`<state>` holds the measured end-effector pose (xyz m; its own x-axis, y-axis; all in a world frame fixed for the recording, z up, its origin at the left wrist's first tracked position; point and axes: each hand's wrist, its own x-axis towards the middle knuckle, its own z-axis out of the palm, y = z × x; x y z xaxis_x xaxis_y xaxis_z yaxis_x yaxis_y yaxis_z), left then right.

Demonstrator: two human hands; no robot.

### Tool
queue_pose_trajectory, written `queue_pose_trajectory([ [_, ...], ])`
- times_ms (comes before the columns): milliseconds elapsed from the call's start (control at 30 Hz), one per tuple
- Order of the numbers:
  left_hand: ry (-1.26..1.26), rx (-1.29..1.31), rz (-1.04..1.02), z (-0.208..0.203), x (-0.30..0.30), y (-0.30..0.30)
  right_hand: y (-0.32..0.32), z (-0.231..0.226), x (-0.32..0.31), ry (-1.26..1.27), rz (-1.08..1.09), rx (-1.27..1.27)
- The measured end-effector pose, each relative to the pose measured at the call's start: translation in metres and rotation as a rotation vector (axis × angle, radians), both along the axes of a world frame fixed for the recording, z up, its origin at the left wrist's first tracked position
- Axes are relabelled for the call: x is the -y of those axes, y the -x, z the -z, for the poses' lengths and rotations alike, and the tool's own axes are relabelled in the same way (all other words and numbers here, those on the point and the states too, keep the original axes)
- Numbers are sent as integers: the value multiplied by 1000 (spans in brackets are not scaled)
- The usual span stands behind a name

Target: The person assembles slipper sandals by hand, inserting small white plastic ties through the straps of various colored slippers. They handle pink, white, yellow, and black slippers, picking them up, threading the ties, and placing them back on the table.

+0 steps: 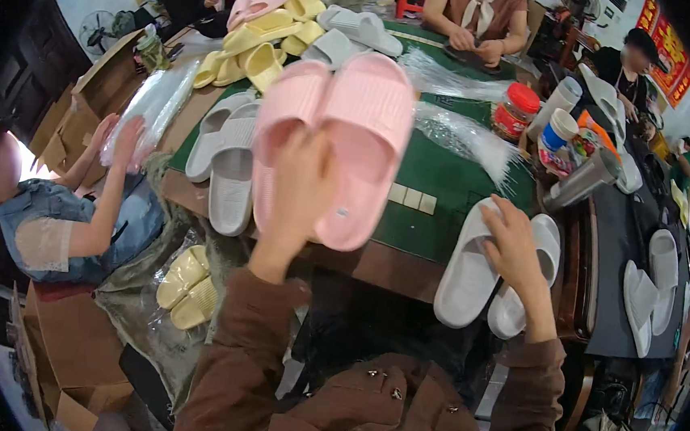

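Note:
My left hand is closed on a pair of pink slide slippers, raised over the table with their open insides facing me. Its fingertips are hidden at the straps. My right hand lies over a pair of pale grey slippers at the table's near right edge. Its fingers curl over the inner side of the left one, and the other slipper sits partly behind the wrist. Left of the pink pair, another grey pair rests on the table.
Yellow slippers are heaped at the far left of the green-topped table. Clear plastic bags, a red-lidded jar and a steel tumbler stand around its right half. A co-worker sits at left; another person works opposite.

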<state>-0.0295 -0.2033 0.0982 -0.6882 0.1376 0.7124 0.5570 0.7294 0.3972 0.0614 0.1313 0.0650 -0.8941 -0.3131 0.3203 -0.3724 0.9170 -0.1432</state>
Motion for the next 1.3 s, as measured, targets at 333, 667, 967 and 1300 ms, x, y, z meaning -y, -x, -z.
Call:
queue_pose_trajectory([
  [333, 46, 16, -383, 12, 219, 112, -56, 18, -75, 102, 472, 5],
  [667, -21, 292, -246, 89, 358, 152, -33, 62, -31, 416, 406, -101],
  [967, 169, 467, -382, 56, 292, 130, 3, 11, -32, 673, 425, -29],
  [1300, 386, 184, -708, 15, 201, 66, 124, 48, -53, 328, 358, -106],
])
